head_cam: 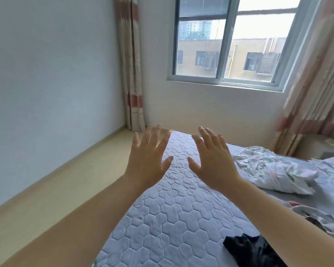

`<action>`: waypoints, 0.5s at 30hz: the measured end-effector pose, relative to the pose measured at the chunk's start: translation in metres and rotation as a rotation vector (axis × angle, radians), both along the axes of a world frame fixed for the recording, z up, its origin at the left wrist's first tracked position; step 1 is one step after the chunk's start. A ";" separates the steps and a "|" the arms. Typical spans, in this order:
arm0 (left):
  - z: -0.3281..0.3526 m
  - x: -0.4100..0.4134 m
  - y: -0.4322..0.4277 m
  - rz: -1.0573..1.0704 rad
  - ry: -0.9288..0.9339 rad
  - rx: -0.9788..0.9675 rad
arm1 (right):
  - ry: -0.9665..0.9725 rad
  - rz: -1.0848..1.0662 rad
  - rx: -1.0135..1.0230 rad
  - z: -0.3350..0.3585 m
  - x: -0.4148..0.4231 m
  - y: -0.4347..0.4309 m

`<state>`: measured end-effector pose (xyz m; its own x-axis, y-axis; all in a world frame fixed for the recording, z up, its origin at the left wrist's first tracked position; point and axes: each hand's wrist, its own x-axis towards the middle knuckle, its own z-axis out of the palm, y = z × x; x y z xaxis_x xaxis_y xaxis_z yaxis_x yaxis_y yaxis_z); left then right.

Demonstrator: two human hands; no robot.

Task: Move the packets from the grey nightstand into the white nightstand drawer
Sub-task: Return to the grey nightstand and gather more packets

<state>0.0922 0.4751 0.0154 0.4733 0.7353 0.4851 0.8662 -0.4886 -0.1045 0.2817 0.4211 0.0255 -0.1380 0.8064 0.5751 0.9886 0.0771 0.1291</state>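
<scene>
A bedroom in a flat. A bed with a hexagon-quilted mattress (172, 218) fills the lower right, with a crumpled floral sheet (274, 170) and a dark garment (253, 251) on it. Striped curtains (131, 74) flank a sliding window (228, 39) that looks out on apartment blocks. Plain pale walls meet a light floor (69, 189).

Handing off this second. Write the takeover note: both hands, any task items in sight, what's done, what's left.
Left hand: open, fingers spread, holding nothing, raised above the mattress.
Right hand: the same, beside it.
Task items: no packets and neither nightstand in view; the camera faces the window.
Done: nothing can be confirmed.
Left: likely everything; find the grey nightstand first.
</scene>
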 end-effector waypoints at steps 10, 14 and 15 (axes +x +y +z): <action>-0.009 -0.247 0.101 0.066 -0.007 0.042 | 0.046 0.085 0.116 -0.008 -0.246 0.129; -0.009 -0.354 0.144 0.107 0.011 0.016 | 0.028 0.091 0.096 -0.002 -0.348 0.183; -0.007 -0.378 0.156 0.124 0.020 0.007 | 0.003 0.088 0.088 -0.002 -0.367 0.196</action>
<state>-0.2856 0.6311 0.0081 0.3882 0.7856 0.4818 0.9178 -0.3770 -0.1249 -0.0858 0.6176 0.0239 -0.2042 0.7377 0.6435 0.9789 0.1520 0.1363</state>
